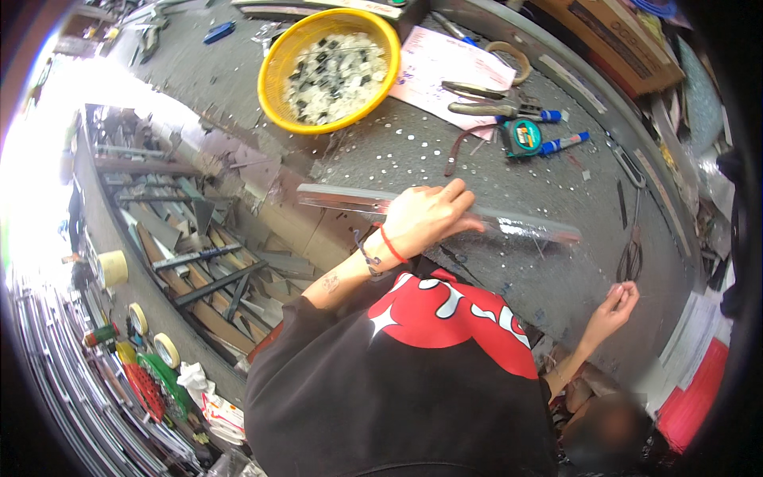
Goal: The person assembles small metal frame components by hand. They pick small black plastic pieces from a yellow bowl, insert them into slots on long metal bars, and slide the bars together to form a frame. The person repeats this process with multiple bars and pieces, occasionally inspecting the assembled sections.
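Note:
My left hand [433, 213] is closed over a long, shiny profile strip [346, 199], which lies crosswise in front of my body. The strip's right part looks clear and glossy, like plastic film, and its left part has reddish-brown reflections. A red band and a dark cord circle my left wrist. Off to the right, my right hand [616, 308] is raised with its fingers curled together, apart from the strip. Whatever those fingers hold, if anything, is too small to make out.
A yellow basket [274, 99] of small black and white pieces stands at the back, beside pink paper [433, 60], pliers [481, 109], a tape measure [522, 137] and blue markers [566, 143]. Offcuts [195, 262] fill a bin at left. A blurred head [608, 433] shows lower right.

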Available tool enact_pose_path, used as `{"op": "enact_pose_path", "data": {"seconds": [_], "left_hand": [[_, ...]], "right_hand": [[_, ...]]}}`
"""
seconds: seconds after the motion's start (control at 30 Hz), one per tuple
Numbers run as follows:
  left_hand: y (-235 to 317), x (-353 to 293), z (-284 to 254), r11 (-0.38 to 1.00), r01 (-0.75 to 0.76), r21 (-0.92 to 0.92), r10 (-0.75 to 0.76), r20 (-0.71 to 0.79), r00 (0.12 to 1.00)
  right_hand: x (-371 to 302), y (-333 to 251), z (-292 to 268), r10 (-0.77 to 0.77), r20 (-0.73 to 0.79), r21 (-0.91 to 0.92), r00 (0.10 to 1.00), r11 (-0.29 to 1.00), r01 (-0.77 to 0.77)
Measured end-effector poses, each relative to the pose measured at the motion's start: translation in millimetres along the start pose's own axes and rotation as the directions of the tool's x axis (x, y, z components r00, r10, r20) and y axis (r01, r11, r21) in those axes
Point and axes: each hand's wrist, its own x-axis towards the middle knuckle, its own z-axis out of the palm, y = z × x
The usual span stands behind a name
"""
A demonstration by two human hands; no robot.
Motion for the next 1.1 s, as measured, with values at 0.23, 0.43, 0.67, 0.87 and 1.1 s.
{"op": "enact_pose_path", "data": {"seconds": [0.23,0.43,0.67,0.87,1.1], "left_hand": [[-38,12,46,0.987,-0.079,0.141,0.087,-0.049,0.995],[-9,11,46,0.983,-0.012,-0.182,0.007,-0.026,1.000],[53,36,34,0.602,0.228,-0.765,0.484,0.576,0.659],[36,27,22,0.508,0.281,-0.814,0.226,0.441,0.869],[-34,-10,21,0.924,0.328,0.196,-0.340,0.029,0.940]], "right_hand": [[13,-85,13,-0.142,-0.227,0.338,0.963,0.916,0.215],[-27,-114,52,-0.084,0.049,0.265,0.995,0.962,0.068],[-35,-114,69,-0.132,0.191,0.266,0.973,0.961,0.079],[-6,-82,40,0.004,-0.013,0.227,1.000,0.974,-0.001],[31,-2,-45,0.133,-0.175,-0.273,0.975,0.946,-0.178]]}}
